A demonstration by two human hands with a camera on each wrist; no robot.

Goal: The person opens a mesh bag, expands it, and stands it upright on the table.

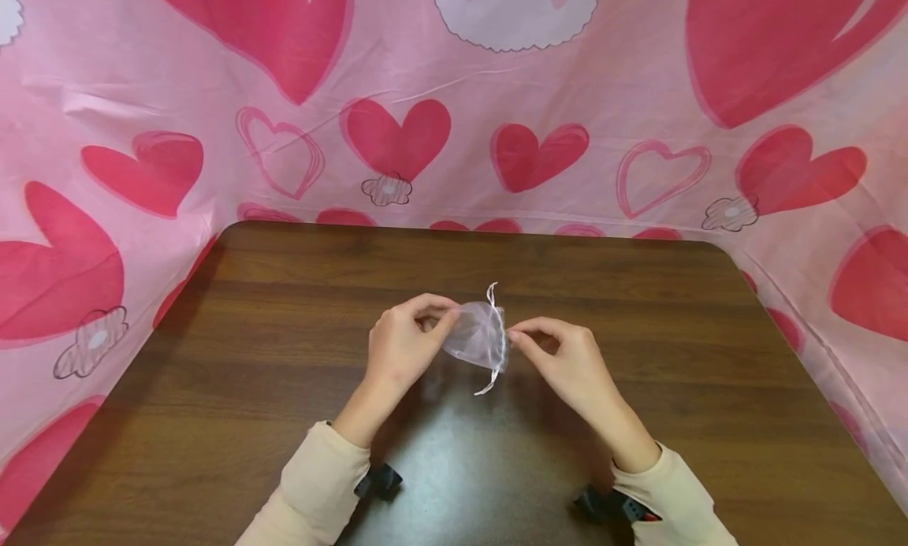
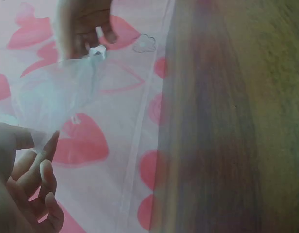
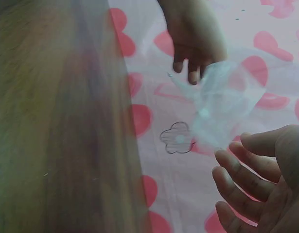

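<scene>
A small sheer white drawstring pouch point(image 1: 474, 335) is held up above the table between both hands, its gathered mouth to the right. White cord loops stick out at either side of that mouth. My left hand point(image 1: 403, 341) pinches the pouch's closed end between thumb and fingers. At the gathered edge, my right hand point(image 1: 563, 361) has thumb and index finger brought together on the rim. The see-through fabric point(image 2: 52, 92) spreads between the hands in the left wrist view. In the right wrist view the other fingers of the right hand point(image 3: 266, 179) are spread loosely.
A dark brown wooden table point(image 1: 298, 294) lies under the hands. Pink cloth with red hearts point(image 1: 539, 156) hangs around its back and sides. Dark devices point(image 1: 383, 481) sit at both wrists beside the beige sleeves point(image 1: 312, 479).
</scene>
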